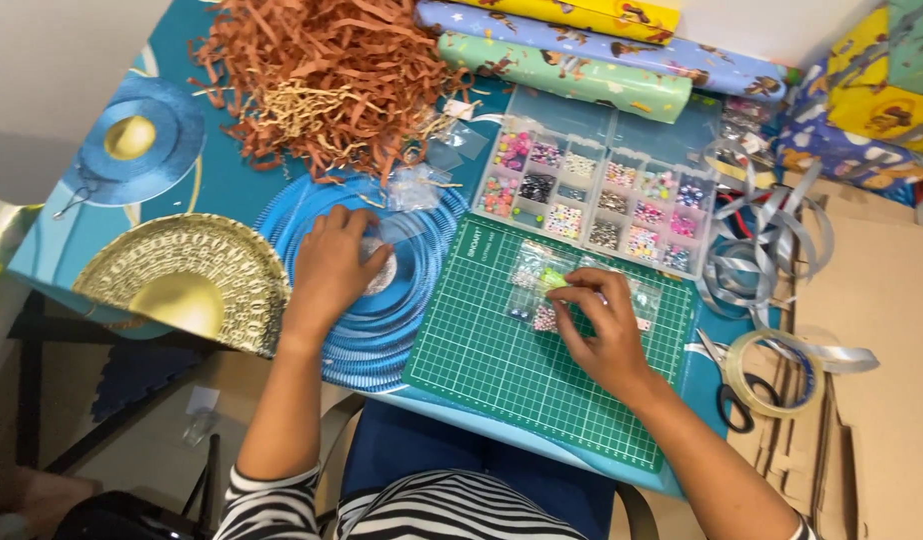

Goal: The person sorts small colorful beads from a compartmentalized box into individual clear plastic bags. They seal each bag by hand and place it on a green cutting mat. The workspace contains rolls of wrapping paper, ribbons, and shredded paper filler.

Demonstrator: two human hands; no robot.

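Bead box point(602, 195) and paper shreds point(322, 75) crowd both hands.

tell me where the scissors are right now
In the head view, the scissors lie on the person's right, just past the green cutting mat, touching the roll of clear tape.

The left hand point(332, 265) rests flat on a small clear bag point(387, 262) lying on the blue table cover point(222, 175). The right hand point(604, 330) pinches at small clear bead bags point(535, 272) on the green cutting mat point(502, 360) near the front edge. A compartmented bead box point(602, 195) lies open behind the mat. Scissors point(727, 390) and a tape roll point(777, 372) lie at the right edge. Shredded brown paper point(322, 75) fills the far edge.
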